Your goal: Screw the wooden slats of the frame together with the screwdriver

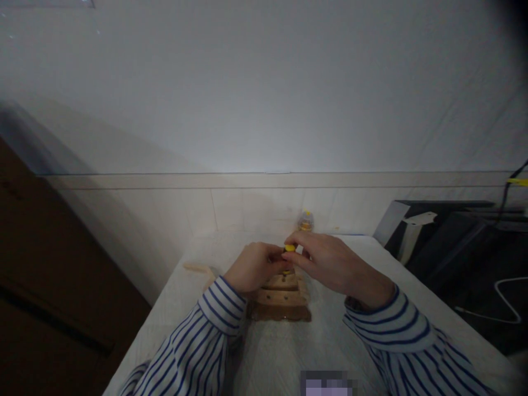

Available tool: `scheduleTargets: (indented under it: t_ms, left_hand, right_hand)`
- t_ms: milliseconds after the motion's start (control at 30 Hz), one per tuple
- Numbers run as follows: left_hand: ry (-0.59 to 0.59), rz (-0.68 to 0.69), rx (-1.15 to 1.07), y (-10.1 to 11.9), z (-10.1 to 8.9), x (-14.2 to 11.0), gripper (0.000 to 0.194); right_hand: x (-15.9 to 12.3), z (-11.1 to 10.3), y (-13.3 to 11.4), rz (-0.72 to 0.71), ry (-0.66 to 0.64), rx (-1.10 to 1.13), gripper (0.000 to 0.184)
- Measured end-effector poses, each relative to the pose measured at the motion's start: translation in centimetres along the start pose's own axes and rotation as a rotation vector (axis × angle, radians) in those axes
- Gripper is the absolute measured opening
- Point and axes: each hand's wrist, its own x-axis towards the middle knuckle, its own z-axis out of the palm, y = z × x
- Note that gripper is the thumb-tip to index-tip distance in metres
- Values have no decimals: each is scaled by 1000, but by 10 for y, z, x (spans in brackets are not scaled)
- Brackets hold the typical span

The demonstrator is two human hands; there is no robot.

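My left hand point(253, 267) and my right hand point(324, 258) meet over the middle of the table. Between their fingertips is a small yellow-topped thing point(290, 248), dark under its top; its exact kind does not show. The right thumb and fingers pinch it near the yellow top, while the left fingers close on it from the other side, lower down. Just below the hands stands a small wooden piece like a stepped set of drawers point(284, 298), with a brown lower edge. My left wrist and fingers hide part of it.
A clear container with a yellow tip and base point(306, 221) stands behind, near the wall. A pale flat strip point(198, 268) lies at the left of the white-covered table point(330, 341). Dark panels point(462, 247) and a white cable point(489, 319) are beyond the right edge.
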Motion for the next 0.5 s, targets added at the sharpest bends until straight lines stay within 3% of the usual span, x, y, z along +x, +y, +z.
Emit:
scheduleTargets:
  t_ms: [233, 500]
  left_hand:
    - [3, 26, -26, -3, 2, 0, 34]
    - [-14, 30, -10, -9, 4, 1, 27]
  right_hand:
    - [-2, 1, 5, -68, 35, 91, 40]
    - [-1, -2, 2, -126, -34, 150, 26]
